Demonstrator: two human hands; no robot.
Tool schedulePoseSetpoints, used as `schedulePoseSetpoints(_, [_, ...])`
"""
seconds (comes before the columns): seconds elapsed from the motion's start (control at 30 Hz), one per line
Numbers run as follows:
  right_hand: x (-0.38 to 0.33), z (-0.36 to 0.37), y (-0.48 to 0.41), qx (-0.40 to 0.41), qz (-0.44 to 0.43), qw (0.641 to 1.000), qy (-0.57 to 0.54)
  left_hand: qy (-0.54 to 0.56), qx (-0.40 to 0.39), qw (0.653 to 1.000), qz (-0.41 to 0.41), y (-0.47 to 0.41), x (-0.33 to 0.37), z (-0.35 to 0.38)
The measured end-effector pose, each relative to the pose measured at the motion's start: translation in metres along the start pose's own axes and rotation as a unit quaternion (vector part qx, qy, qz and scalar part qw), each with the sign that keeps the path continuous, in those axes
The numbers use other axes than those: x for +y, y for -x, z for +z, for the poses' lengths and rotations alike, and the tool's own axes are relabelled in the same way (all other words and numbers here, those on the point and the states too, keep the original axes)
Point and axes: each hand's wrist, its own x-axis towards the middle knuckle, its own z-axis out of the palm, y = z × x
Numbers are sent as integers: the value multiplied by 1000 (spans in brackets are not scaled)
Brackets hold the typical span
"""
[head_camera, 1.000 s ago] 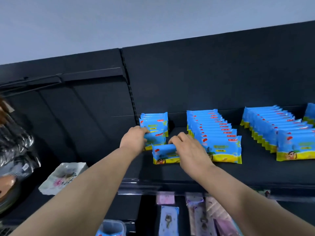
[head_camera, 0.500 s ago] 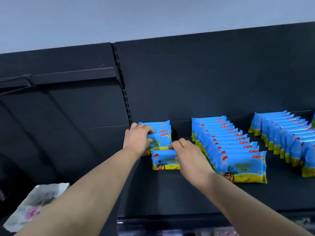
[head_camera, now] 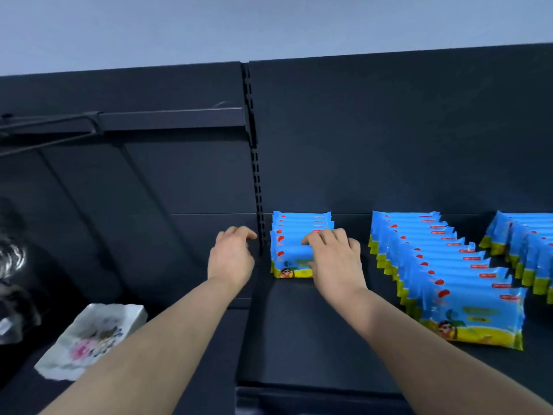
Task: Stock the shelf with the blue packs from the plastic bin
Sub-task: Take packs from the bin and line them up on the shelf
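The blue packs stand on edge on the dark shelf, faces forward, in three rows running front to back. Each is blue with a yellow-green bottom band, red marks and a cartoon figure (the print is too small to read). The short left row sits at the back; the long middle row reaches nearer the shelf's front edge; the right row is cut off by the frame.
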Motion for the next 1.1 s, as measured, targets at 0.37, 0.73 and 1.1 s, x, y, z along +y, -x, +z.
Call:
schedulePoseSetpoints(0.37, [2, 16, -9, 14, 13, 999, 42, 18, -2, 1000, -11, 13, -13, 7])
schedulePoseSetpoints(0.73, [6, -4, 40, 42, -57, 996, -54, -16, 9, 998, -53, 60, 9, -17])
schedulePoseSetpoints(1.1, [-49, -40, 157, 16, -280, 938, -203, -119, 3, 971, -209, 248, 3, -68])
